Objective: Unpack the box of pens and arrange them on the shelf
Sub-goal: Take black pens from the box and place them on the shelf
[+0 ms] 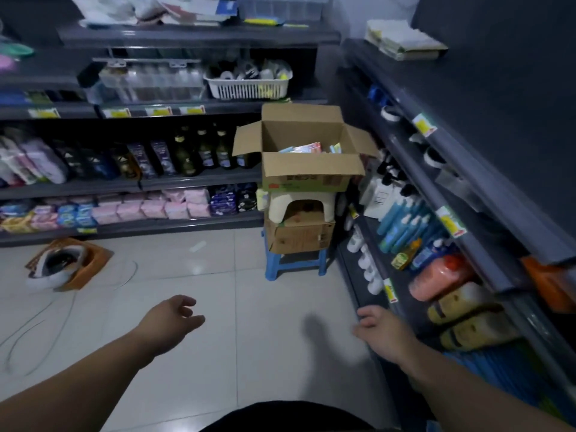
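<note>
Hanging empty and loosely spread over the floor (218,275), the left hand (174,316) and right hand (381,330) are well short of the open box (311,169) perched on a white stool (280,204), so stepping closer before reaching in seems wise.

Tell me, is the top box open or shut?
Open. The box has its flaps folded outward, and colourful packets show inside.

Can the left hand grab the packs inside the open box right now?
Probably not yet. The left hand hangs empty, well short of the open box, which sits on a white stool farther ahead. Nothing blocks the path, and its flaps are open.
</note>
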Motion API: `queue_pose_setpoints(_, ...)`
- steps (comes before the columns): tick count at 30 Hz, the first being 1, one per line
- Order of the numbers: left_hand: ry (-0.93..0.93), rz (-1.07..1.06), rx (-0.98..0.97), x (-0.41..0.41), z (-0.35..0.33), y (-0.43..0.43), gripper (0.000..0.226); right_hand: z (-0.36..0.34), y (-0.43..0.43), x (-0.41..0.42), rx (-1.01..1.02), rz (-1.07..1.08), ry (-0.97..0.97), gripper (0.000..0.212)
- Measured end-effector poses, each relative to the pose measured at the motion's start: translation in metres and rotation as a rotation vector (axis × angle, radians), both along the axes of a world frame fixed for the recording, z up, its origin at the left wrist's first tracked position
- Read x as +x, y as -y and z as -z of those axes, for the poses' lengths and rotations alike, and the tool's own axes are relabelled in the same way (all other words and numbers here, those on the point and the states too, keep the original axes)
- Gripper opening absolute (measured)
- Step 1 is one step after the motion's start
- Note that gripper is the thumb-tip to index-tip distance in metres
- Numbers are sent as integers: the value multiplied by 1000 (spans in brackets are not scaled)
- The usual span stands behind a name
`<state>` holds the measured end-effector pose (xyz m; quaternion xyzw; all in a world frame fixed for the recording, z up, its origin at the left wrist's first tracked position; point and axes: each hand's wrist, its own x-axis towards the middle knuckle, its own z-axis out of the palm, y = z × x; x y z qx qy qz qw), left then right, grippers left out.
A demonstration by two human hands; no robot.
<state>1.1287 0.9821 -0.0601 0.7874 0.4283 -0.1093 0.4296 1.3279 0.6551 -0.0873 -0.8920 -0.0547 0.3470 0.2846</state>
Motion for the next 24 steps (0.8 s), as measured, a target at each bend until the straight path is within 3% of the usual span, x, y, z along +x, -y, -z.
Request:
queue_pose_setpoints(6,-22,-14,-35,50,2,-49,46,4,-52,49,24,21,-65,54)
queue_pose_setpoints(11,68,-25,-50,134,0,-68,46,2,-77,131,101,84,-36,58)
queue_pose_setpoints(16,152,-77,-8,238,-11,-79,47,-14,-110,250,216,82,32,52)
queue_pose_setpoints(24,111,-101,21,363,-26,-90,47,-51,-150,403,265,51,32,30)
